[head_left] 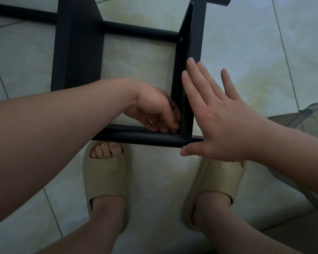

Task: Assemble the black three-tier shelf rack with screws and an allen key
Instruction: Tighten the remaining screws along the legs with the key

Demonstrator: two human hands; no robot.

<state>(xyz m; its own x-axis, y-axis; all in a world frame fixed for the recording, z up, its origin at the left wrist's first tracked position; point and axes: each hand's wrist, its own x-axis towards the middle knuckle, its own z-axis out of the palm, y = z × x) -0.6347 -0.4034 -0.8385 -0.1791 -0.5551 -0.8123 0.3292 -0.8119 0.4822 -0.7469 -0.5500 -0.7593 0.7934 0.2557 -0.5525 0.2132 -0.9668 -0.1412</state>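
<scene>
On tiles [246, 43], rack [77, 52] stretches away.

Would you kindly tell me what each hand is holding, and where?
Right hand: nothing; flat fingers press the rack's side panel. Left hand: fingers curled in the inner corner by the front bar; whether they pinch anything cannot be told.

A home floor: glossy pale marbled tiles [246, 52] underfoot and beige house slippers [106, 182] on bare feet.
</scene>
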